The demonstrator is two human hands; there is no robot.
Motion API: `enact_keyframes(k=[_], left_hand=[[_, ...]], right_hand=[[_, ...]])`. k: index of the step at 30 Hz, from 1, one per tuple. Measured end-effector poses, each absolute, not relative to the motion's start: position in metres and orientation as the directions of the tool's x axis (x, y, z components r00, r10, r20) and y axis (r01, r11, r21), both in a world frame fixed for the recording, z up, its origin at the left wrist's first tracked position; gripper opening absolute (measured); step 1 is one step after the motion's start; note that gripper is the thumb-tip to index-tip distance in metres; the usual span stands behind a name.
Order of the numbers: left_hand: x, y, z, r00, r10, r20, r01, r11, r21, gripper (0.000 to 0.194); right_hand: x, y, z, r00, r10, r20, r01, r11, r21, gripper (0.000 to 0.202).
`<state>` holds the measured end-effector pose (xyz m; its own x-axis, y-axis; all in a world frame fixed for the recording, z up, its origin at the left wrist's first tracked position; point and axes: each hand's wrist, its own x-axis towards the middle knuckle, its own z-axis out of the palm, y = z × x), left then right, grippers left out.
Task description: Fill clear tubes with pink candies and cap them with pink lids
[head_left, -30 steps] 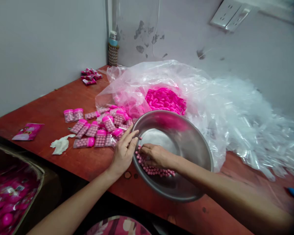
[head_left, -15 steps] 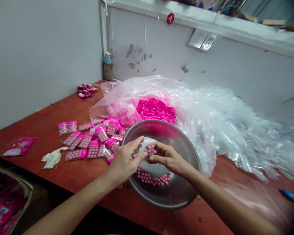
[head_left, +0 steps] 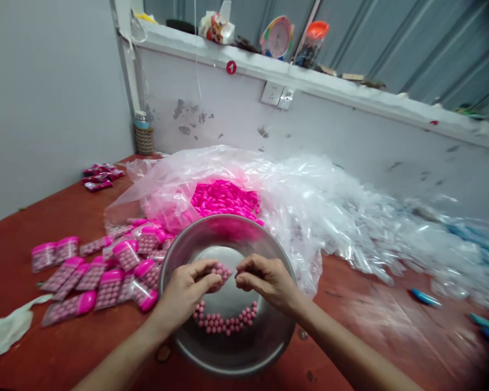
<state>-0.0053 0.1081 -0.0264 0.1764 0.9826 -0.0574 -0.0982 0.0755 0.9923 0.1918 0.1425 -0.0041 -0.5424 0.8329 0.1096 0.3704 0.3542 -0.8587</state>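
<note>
Over the steel bowl (head_left: 269,342), my left hand (head_left: 189,290) grips a small clear container filled with pink balls (head_left: 222,274). My right hand (head_left: 264,282) is just right of it, thumb and fingertips pinched close together; whatever lies between them is too small to make out. Loose pink balls (head_left: 220,323) form a curved band in the bottom of the bowl. Several filled clear containers with pink caps (head_left: 109,288) lie left of the bowl. Behind it, a pile of bright pink caps (head_left: 226,199) sits in an opened plastic bag (head_left: 167,174).
Many clear plastic pieces (head_left: 350,217) are heaped at the right rear. A blue tool (head_left: 426,297) lies on the red table (head_left: 342,336). Small pink packets (head_left: 101,176), a white scrap (head_left: 12,326) and a woven-covered bottle (head_left: 143,136) are on the left.
The view has shifted, showing more of the shelf. The ball-filled container was in my right hand and is now in my left; my right hand has drawn slightly away from it.
</note>
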Motion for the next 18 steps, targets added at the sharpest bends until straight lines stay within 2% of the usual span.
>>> enact_keyframes(k=[2, 4, 6, 8, 10, 14, 18], left_hand=[[-0.005, 0.110, -0.027, 0.122, 0.988, -0.097, -0.152, 0.116, 0.982, 0.033], [-0.004, 0.111, -0.028, 0.092, 0.982, -0.164, -0.226, 0.181, 0.957, 0.045], [-0.003, 0.112, -0.029, 0.093, 0.971, -0.220, -0.271, 0.237, 0.933, 0.052], [-0.004, 0.113, -0.031, 0.102, 0.965, -0.240, -0.295, 0.260, 0.920, 0.050], [-0.005, 0.113, -0.033, 0.105, 0.964, -0.246, -0.307, 0.266, 0.914, 0.046], [-0.006, 0.113, -0.035, 0.090, 0.953, -0.288, -0.284, 0.302, 0.910, 0.046], [-0.003, 0.110, -0.034, 0.050, 0.937, -0.346, -0.296, 0.345, 0.891, 0.050]], right_hand=[[0.198, 0.149, -0.003, -0.568, 0.822, 0.048, 0.396, 0.324, -0.860, 0.023], [0.206, 0.167, -0.001, -0.558, 0.829, 0.039, 0.471, 0.355, -0.808, 0.027], [0.218, 0.197, 0.000, -0.448, 0.888, 0.105, 0.598, 0.385, -0.703, 0.031], [0.230, 0.238, -0.002, -0.302, 0.935, 0.185, 0.719, 0.351, -0.599, 0.038], [0.240, 0.282, -0.010, -0.233, 0.952, 0.200, 0.801, 0.304, -0.515, 0.034], [0.243, 0.356, -0.034, -0.202, 0.967, 0.156, 0.914, 0.244, -0.325, 0.019], [0.231, 0.396, -0.054, -0.195, 0.976, 0.096, 0.964, 0.209, -0.164, 0.023]])
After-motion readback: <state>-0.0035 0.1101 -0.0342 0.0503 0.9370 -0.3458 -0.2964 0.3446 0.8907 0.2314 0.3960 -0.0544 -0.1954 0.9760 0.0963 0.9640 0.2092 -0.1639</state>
